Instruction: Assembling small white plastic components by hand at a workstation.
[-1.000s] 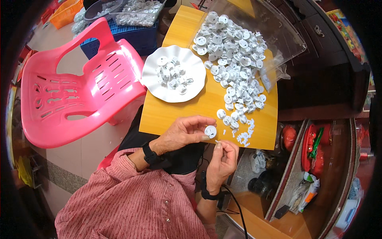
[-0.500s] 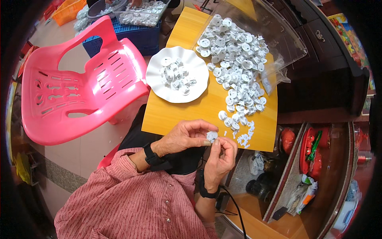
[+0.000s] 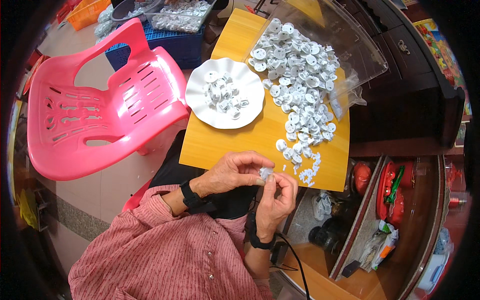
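Note:
Between the fingertips of both hands, over the near edge of the yellow table [image 3: 220,145], is a small white plastic part [image 3: 265,172]. My left hand [image 3: 232,172] pinches it from the left with thumb and forefinger. My right hand [image 3: 278,194] grips its right side, the thumb pressed up against it. Just beyond lies a small cluster of tiny white pegs [image 3: 309,175]. A large heap of round white plastic parts [image 3: 300,75] spreads along the right of the table. More such parts [image 3: 224,95] lie in a scalloped white plate [image 3: 200,112] at the left.
A clear plastic bin [image 3: 367,55] lies tipped behind the heap, by a clear bag [image 3: 352,95]. Left of the table stands a pink plastic chair [image 3: 125,95]. Blue crates [image 3: 175,47] carry a tub of parts at the far left. Dark cabinets [image 3: 410,95] border the right.
The white part has been turned between my fingers, so its flat round face no longer shows as before. Both hands stay in nearly the same place.

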Motion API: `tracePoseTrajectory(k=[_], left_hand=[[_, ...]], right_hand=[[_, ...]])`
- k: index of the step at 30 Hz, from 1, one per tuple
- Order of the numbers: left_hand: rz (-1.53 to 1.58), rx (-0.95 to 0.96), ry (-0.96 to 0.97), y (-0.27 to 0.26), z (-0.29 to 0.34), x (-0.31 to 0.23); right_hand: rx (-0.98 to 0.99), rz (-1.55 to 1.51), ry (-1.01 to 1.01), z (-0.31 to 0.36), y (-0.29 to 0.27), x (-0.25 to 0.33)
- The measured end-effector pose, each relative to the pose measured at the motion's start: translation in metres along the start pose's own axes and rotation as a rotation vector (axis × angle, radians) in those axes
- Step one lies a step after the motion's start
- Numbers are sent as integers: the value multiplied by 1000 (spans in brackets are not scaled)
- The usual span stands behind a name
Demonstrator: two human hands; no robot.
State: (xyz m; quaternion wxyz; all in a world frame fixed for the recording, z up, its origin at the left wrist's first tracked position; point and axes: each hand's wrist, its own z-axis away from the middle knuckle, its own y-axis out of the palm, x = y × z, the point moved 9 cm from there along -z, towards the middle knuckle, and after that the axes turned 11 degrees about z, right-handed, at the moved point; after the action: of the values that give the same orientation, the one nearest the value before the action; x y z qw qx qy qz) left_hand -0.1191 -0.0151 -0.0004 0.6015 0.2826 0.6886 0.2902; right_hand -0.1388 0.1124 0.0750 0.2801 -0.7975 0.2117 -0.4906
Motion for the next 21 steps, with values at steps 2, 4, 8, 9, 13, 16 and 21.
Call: tracePoseTrajectory(k=[2,4,8,9,13,16,21], left_hand=[[-47,17,15,2,0,-3],[-120,36,23,3,0,-8],[-283,80,5,1,-1,-11],[-284,80,4,1,0,-9],[-58,-1,-79,-5,1,0],[-36,-17,-87,-6,1,1],[-113,-4,-67,-8,4,2]], right_hand=[[-4,25,-40,-1,-1,5],[12,46,-57,-2,-2,8],[70,104,-114,-5,0,13],[70,104,-113,-6,0,12],[101,70,-93,-7,3,9],[93,24,-61,-7,3,3],[108,62,-85,-5,4,6]])
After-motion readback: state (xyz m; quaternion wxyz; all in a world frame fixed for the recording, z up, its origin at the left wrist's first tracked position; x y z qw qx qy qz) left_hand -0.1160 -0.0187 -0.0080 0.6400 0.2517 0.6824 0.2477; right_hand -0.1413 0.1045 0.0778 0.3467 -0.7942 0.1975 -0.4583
